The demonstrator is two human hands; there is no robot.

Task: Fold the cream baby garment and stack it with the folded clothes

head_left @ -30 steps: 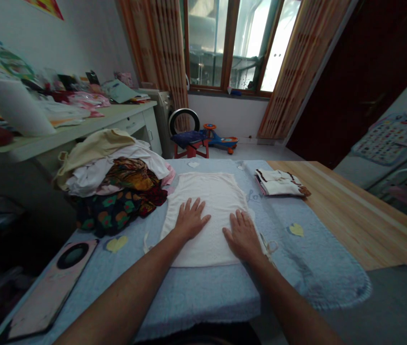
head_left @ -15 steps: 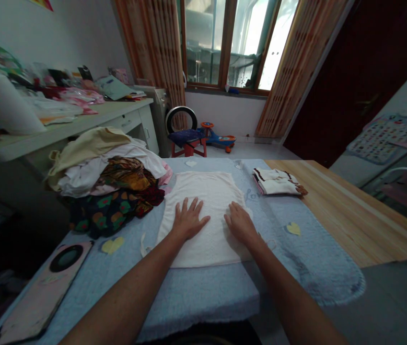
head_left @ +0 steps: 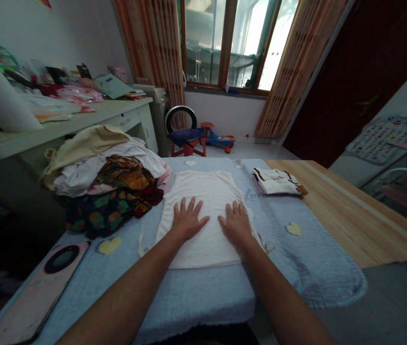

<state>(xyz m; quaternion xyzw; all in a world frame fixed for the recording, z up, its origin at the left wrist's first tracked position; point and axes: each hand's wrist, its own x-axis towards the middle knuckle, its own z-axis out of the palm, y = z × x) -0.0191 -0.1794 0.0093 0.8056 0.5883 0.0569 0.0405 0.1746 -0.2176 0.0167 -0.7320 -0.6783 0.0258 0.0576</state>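
A white sleeveless garment [head_left: 206,244] lies spread flat on a light blue blanket [head_left: 203,292], with thin ties showing at its left and right sides. My left hand [head_left: 188,219] rests on its left half, fingers spread and palm down. On the right half lies my right hand [head_left: 237,223], also flat with its fingers apart. Neither hand grasps the cloth. To the left is a heap of crumpled clothes [head_left: 113,163] in cream, white and dark prints. A folded white garment with brown trim [head_left: 278,182] sits at the right.
A phone in a pink case [head_left: 38,297] lies at the blanket's left front. Bare wooden tabletop [head_left: 354,211] extends to the right. Behind the clothes heap stands a cluttered white desk [head_left: 117,112]. Farther back are a red stool [head_left: 189,147] and a blue ride-on toy [head_left: 221,140].
My right hand drew its fingers together half a second ago and now lies spread flat again, slightly to the left. My left hand stays on the garment. The view has shifted a little.
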